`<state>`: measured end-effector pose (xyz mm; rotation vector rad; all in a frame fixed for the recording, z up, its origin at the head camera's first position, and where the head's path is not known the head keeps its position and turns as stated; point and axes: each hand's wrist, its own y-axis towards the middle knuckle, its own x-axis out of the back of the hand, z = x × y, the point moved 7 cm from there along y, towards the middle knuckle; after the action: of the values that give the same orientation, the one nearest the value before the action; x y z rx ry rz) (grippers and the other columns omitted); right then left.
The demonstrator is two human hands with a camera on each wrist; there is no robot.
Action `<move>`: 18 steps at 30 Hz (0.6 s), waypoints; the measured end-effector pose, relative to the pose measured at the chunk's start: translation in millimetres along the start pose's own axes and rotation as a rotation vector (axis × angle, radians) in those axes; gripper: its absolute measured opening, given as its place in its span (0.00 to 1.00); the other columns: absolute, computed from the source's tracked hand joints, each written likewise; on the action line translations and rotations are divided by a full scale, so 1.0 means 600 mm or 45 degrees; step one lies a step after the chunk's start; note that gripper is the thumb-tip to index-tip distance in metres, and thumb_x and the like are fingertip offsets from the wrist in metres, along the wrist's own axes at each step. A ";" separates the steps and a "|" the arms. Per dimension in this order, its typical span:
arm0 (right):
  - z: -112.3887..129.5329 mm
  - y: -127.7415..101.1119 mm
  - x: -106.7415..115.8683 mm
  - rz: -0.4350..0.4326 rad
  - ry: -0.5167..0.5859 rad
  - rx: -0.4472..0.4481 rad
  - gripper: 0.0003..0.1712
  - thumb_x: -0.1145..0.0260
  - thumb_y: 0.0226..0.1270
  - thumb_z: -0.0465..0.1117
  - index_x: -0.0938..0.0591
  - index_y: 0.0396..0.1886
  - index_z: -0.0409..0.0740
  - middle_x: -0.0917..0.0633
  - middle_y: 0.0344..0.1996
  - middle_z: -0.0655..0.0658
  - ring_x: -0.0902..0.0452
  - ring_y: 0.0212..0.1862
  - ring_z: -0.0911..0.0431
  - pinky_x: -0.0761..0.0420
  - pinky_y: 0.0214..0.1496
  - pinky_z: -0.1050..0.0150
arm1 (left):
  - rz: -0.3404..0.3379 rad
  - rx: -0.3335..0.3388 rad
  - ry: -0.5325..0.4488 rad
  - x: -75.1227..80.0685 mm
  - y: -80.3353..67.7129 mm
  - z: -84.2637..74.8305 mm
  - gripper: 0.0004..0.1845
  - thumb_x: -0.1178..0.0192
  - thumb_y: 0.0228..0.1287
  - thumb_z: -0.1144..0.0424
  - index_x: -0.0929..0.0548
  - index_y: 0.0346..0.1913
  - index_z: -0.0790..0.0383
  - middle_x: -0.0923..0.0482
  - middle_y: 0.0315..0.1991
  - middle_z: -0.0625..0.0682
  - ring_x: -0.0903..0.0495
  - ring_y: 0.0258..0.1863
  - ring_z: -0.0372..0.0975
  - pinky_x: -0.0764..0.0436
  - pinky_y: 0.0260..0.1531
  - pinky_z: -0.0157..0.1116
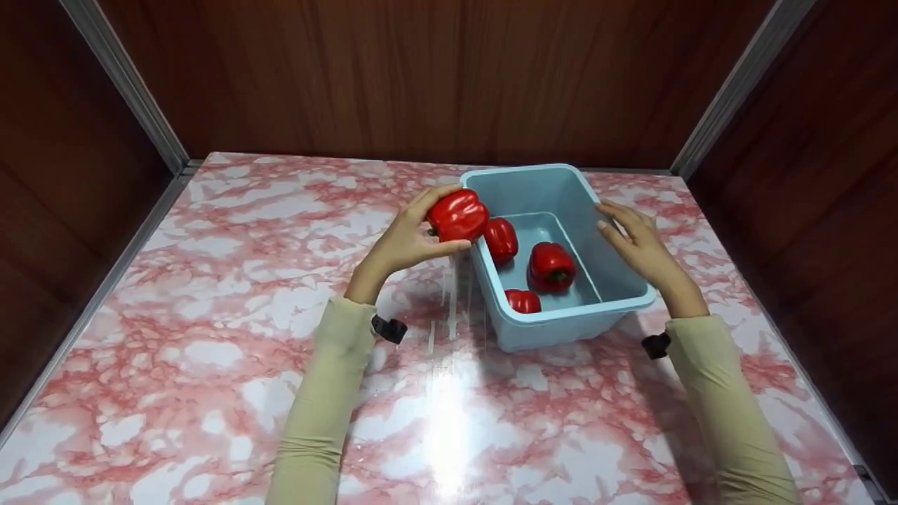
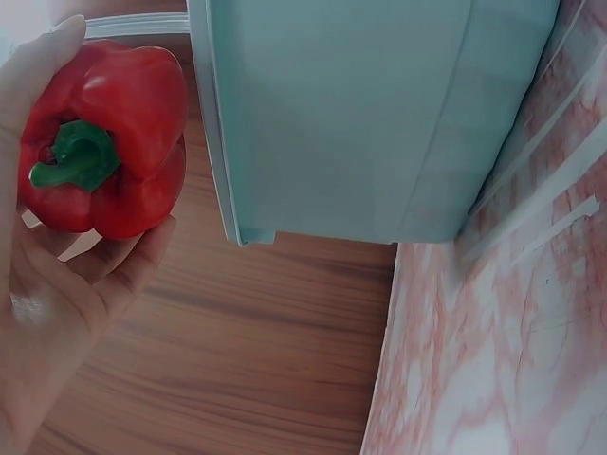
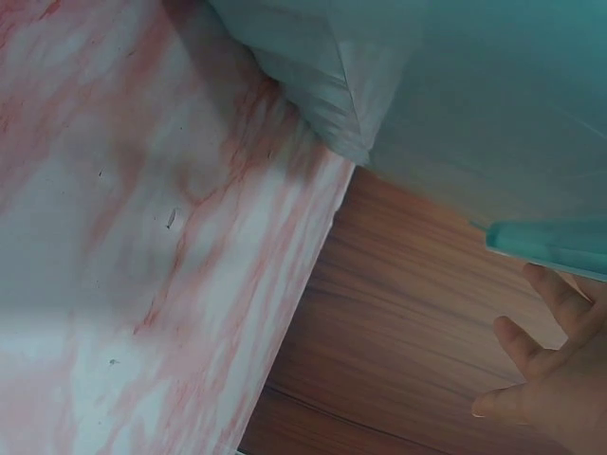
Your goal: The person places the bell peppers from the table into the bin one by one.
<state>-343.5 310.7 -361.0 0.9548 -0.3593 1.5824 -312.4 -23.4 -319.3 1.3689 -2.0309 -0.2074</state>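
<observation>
My left hand [image 1: 408,237] grips a red bell pepper [image 1: 460,216] at the left rim of a light blue bin [image 1: 531,318]. In the left wrist view the pepper's green stem [image 2: 81,156] faces the palm side, with thumb and fingers around the fruit. Inside the bin lie a pepper [image 1: 501,242] by the left wall, another [image 1: 551,268] near the middle and a third [image 1: 523,301] partly hidden behind the near rim. My right hand [image 1: 642,245] is at the bin's right rim, its fingers loosely spread and holding nothing.
The bin stands on a table [image 1: 231,301] with a red-and-white marbled top. Brown wood-grain panels [image 1: 421,77] rise at the back and both sides, joined by grey metal posts [image 1: 729,84]. Pale strips [image 1: 452,301] mark the tabletop left of the bin.
</observation>
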 end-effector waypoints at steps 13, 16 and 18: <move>0.003 0.001 0.001 -0.002 -0.024 0.023 0.28 0.47 0.71 0.50 0.32 0.65 0.43 0.36 0.67 0.37 0.50 0.69 0.40 0.55 0.66 0.38 | -0.003 0.019 0.008 -0.006 0.003 -0.002 0.39 0.29 0.49 0.58 0.34 0.65 0.54 0.33 0.59 0.54 0.28 0.53 0.41 0.21 0.48 0.39; 0.003 0.001 0.001 -0.001 -0.026 0.027 0.28 0.47 0.71 0.50 0.32 0.65 0.42 0.36 0.67 0.36 0.49 0.68 0.40 0.55 0.66 0.38 | 0.002 0.017 0.013 -0.007 0.004 -0.004 0.39 0.29 0.49 0.58 0.34 0.65 0.54 0.32 0.59 0.54 0.28 0.53 0.41 0.21 0.48 0.39; 0.003 0.000 0.002 0.000 -0.020 0.023 0.28 0.47 0.71 0.50 0.32 0.65 0.42 0.36 0.67 0.36 0.49 0.68 0.40 0.55 0.66 0.38 | 0.010 0.012 0.018 -0.009 0.006 -0.006 0.39 0.29 0.49 0.58 0.34 0.65 0.54 0.32 0.59 0.54 0.28 0.54 0.41 0.22 0.49 0.39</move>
<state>-343.0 310.2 -359.0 0.9817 -0.3564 1.5816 -311.7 -16.3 -317.2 1.3648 -2.0279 -0.1845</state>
